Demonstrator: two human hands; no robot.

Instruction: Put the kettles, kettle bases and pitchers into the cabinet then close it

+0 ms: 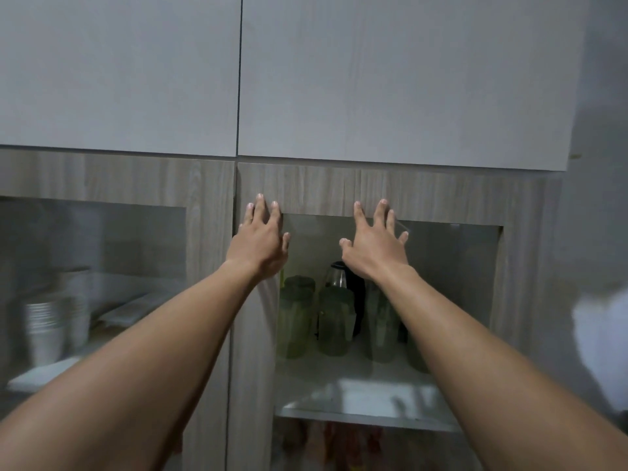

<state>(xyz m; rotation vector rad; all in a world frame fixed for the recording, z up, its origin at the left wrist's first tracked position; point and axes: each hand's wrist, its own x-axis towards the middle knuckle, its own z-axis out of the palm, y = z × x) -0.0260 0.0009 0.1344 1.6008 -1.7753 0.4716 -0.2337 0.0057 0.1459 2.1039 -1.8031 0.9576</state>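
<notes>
Closing step: left hand (260, 237) and right hand (373, 243), fingers spread and empty, press the grey wood-grain glass-fronted cabinet door (424, 193); green-tinted pitchers (334, 321) stand behind. Next: confirm it's flush.

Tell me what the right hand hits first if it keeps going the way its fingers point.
The right hand would probably meet the door frame above the glass; its fingertips already look on or near it.
</notes>
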